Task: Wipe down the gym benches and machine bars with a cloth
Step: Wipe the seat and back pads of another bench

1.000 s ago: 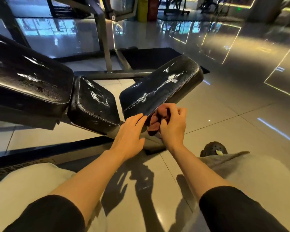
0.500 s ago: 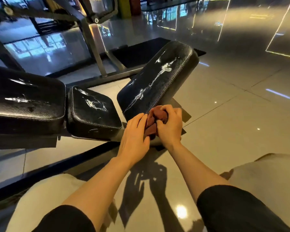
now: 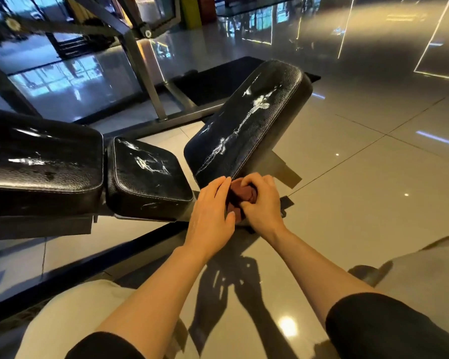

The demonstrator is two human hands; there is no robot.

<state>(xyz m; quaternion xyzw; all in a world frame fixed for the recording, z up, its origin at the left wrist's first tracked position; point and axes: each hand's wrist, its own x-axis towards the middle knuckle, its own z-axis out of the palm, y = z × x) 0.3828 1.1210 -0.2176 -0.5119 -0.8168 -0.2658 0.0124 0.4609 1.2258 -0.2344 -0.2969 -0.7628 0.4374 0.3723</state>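
Cloth (image 3: 240, 196): reddish-brown, bunched small, held just below the near lower edge of the tilted pad (image 3: 246, 123). Right hand (image 3: 261, 203) grasps it, fingers curled over the wad. Left hand (image 3: 210, 213) lies against the cloth's left side with fingers fairly straight, steadying it rather than gripping. The tilted pad carries a long whitish streak up its middle; the small seat pad (image 3: 148, 174) and the long pad (image 3: 42, 161) at left show similar marks. The step looks like readying the cloth before wiping. To do it well, I judge: open the wad to a flat, broad face, press it with the palm, and draw long overlapping strokes along the streak from low edge to top. The torn leather may snag, so keep the pressure even.
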